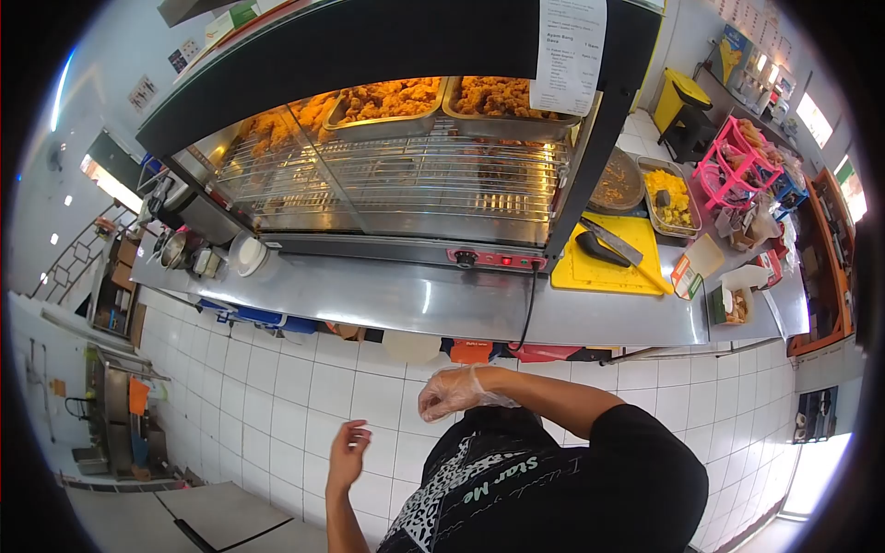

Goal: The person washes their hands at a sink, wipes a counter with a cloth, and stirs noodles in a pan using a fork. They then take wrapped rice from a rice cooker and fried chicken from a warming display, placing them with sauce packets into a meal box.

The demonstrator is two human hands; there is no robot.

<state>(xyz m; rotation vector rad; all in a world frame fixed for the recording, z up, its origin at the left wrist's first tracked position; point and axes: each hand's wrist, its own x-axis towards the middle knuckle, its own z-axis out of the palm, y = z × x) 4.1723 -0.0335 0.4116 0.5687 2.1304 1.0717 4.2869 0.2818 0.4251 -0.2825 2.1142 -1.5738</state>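
My left hand (348, 452) is bare and held over the tiled floor. Its fingers are loosely bent and apart, with nothing seen in them. To its right, in front of my body, my right hand (450, 394) wears a clear plastic glove (475, 385). The gloved fingers curl loosely, and I see nothing held there. A small gap separates the two hands, and neither touches the steel counter (406, 300) beyond them. On that counter stands a heated display cabinet (406, 247), with metal trays of fried chicken (392, 99) on its upper part and a wire rack (396, 175) below.
Right of the cabinet lie a yellow cutting board (599, 272), a knife (616, 241) and black-handled tongs or scoop (599, 249). Behind are a tray of yellow food (671, 198), a round pan (616, 180) and a pink rack (737, 166). An open food box (735, 300) stands near the edge.
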